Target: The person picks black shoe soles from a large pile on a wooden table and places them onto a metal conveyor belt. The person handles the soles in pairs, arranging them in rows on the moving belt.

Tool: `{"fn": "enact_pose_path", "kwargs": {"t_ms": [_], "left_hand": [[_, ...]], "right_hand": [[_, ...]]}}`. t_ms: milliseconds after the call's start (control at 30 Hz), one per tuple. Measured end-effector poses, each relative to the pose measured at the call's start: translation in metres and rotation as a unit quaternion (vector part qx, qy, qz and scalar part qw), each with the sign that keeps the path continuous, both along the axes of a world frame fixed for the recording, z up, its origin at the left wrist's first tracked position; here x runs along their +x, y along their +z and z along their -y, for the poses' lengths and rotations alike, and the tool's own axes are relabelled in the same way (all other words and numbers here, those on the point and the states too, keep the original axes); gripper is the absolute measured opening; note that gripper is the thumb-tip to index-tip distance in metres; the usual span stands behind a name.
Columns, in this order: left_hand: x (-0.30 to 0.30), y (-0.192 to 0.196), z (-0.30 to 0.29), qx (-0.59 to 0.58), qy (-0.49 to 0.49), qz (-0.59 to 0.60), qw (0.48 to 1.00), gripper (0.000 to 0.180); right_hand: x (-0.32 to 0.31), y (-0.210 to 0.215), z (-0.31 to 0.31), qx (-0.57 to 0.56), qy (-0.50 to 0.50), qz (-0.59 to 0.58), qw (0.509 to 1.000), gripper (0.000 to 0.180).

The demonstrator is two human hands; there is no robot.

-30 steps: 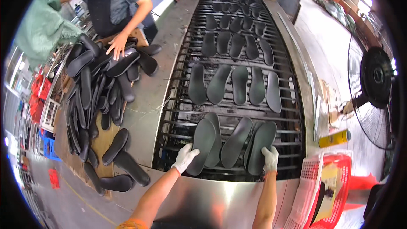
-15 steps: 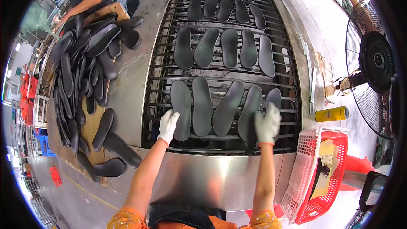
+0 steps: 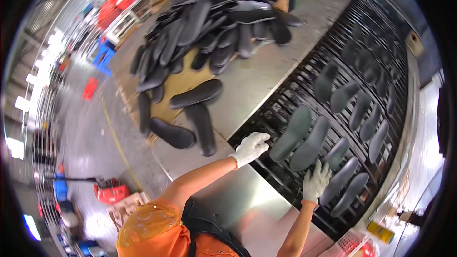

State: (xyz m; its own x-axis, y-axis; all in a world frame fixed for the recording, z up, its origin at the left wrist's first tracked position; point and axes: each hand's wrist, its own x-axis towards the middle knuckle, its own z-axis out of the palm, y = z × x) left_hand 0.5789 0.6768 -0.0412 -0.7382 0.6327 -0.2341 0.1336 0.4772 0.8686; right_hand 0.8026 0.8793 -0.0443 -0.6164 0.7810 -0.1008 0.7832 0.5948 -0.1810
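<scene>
Far left, 9 o'clock: grey floor (image 3: 90, 138) with a red crate (image 3: 89, 88) and a blue stool (image 3: 104, 59) beyond it.

Toward 11–12 o'clock: big heap of black insoles (image 3: 214, 24) piled on a brown board (image 3: 183, 84); no bin holds them, they lie loose. Three strays sit at the heap's near edge, one (image 3: 196, 93) flat on the board, two (image 3: 172, 133) (image 3: 203, 128) overlapping the steel worktop (image 3: 247, 85).

Centre: left hand (image 3: 249, 148), white-gloved, fingers spread and loose, gripping nothing. Rests at the left border of the black slatted conveyor (image 3: 281, 114), just beside a dark grey insole (image 3: 291, 133).

Right of that, 5 o'clock: right hand (image 3: 316, 181), also gloved, fingers open and pressed flat on the conveyor, touching the near ends of two insoles (image 3: 310, 143) (image 3: 334, 153). Nothing gripped.

Further right: two more insoles (image 3: 340, 180) (image 3: 350, 194) lie side by side at the near edge. Rows of insoles (image 3: 366, 109) run up the conveyor toward 1 o'clock.

Bottom right, 5 o'clock: a red basket's rim (image 3: 352, 247) is just visible; contents cannot be made out. A yellow can (image 3: 379, 232) lies near it.
</scene>
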Motion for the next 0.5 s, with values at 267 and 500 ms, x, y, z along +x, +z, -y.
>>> {"fn": "enact_pose_path", "kwargs": {"t_ms": [267,500], "left_hand": [[-0.022,0.029,0.151,0.038,0.170,-0.069,0.982,0.029],[-0.091,0.049,0.277,-0.020,0.274,-0.314,0.909,0.031]], "right_hand": [[-0.072,0.036,0.110,-0.046,0.137,-0.191,0.971,0.057],[-0.201,0.064,0.233,-0.132,0.356,-0.173,0.909,0.065]]}}
